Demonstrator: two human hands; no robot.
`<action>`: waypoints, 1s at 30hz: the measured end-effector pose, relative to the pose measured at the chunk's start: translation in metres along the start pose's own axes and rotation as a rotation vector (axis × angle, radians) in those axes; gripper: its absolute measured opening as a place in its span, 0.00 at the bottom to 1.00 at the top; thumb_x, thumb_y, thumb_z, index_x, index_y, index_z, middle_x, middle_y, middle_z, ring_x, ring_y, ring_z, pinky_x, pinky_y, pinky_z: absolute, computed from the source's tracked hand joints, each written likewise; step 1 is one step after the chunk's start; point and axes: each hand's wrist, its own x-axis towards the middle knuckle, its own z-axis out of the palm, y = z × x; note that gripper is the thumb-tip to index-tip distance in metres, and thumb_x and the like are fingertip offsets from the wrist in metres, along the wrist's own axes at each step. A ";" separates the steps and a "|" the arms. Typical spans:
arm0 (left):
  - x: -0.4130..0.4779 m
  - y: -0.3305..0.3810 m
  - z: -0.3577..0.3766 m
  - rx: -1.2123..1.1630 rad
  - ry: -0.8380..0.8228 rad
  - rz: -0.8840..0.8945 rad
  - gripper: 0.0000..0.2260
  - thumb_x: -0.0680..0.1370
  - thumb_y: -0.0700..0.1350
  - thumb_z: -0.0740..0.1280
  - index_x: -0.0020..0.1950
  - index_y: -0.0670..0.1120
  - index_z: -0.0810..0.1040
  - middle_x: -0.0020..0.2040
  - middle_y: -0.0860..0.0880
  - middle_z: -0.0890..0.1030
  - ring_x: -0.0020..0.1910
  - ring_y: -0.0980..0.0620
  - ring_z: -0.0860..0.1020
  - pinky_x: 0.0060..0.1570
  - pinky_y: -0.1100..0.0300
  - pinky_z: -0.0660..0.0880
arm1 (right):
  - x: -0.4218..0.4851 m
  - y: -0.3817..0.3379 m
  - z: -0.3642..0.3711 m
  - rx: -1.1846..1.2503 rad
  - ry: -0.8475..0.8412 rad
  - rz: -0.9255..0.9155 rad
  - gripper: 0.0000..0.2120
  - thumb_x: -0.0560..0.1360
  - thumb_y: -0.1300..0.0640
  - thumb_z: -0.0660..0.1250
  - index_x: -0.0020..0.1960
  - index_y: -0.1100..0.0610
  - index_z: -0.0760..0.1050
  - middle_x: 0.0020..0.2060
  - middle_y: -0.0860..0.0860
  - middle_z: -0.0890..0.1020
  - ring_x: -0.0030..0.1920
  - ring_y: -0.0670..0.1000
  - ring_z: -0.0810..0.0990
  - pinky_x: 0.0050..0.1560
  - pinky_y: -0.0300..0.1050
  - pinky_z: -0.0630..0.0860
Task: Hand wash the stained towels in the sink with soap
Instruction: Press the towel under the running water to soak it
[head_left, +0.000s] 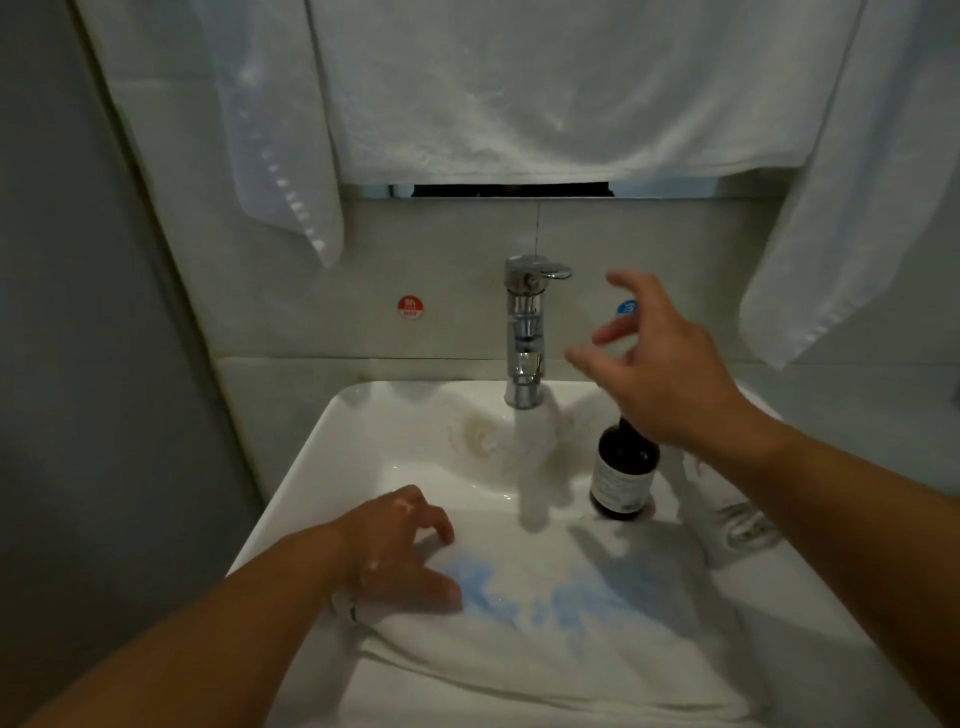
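Right hand (660, 364) hovers empty, fingers loosely spread, just right of the running tap (527, 332); left hand (402, 551) rests with curled fingers on the blue-stained towel (545, 623) in the sink (311, 467). The dark soap bottle (623, 473) stands directly below the right hand, the nearer one.

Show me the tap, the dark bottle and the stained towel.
tap (525, 332), head view, on its chrome column.
dark bottle (621, 478), head view, on its pale label.
stained towel (550, 618), head view, mid-cloth by the blue stain.

Dim, greyish light. Pale tiles (363, 249) line the back wall, a round red sticker (410, 307) and a blue sticker (625, 307) on them, with white hanging towels (519, 104) above — a plain grey wall (62, 312) closes the left side.
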 end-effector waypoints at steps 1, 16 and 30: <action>0.001 0.000 0.000 0.033 -0.027 -0.005 0.39 0.53 0.79 0.71 0.61 0.69 0.71 0.56 0.64 0.67 0.57 0.57 0.74 0.64 0.56 0.74 | 0.011 -0.003 0.000 0.049 0.001 0.014 0.35 0.74 0.39 0.72 0.75 0.40 0.58 0.55 0.46 0.80 0.49 0.51 0.83 0.52 0.56 0.82; -0.001 0.008 -0.009 0.087 -0.101 0.011 0.42 0.61 0.67 0.80 0.71 0.63 0.68 0.66 0.56 0.64 0.67 0.51 0.68 0.69 0.50 0.71 | 0.049 -0.025 0.009 0.122 0.109 -0.119 0.10 0.75 0.51 0.75 0.56 0.48 0.81 0.42 0.46 0.85 0.42 0.46 0.85 0.47 0.51 0.84; -0.002 0.011 -0.007 0.114 -0.083 0.005 0.43 0.62 0.67 0.80 0.73 0.62 0.66 0.68 0.55 0.64 0.68 0.50 0.68 0.69 0.51 0.71 | 0.042 -0.036 -0.005 0.307 0.053 0.165 0.20 0.75 0.46 0.75 0.58 0.53 0.71 0.48 0.53 0.82 0.41 0.50 0.85 0.37 0.46 0.83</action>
